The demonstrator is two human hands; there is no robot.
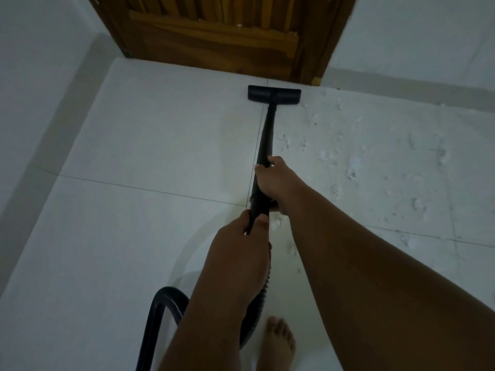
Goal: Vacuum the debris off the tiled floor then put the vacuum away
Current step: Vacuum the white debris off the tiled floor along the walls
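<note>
Both hands wrapped on vacuum wand point(265, 137), right hand point(270, 180) higher in frame, left hand point(241, 236) below. Wand runs up-frame to floor head point(274, 93) near door point(214, 36). Debris point(353, 162) lies right of head; next sweep likely rightward.

Both hands grip the black vacuum wand point(265, 145), right hand point(270, 180) ahead of left hand point(241, 236). The floor head point(274, 94) rests on the tiled floor point(134, 156) near the wooden door point(214, 36); white debris point(353, 167) litters the floor's right side.
</note>
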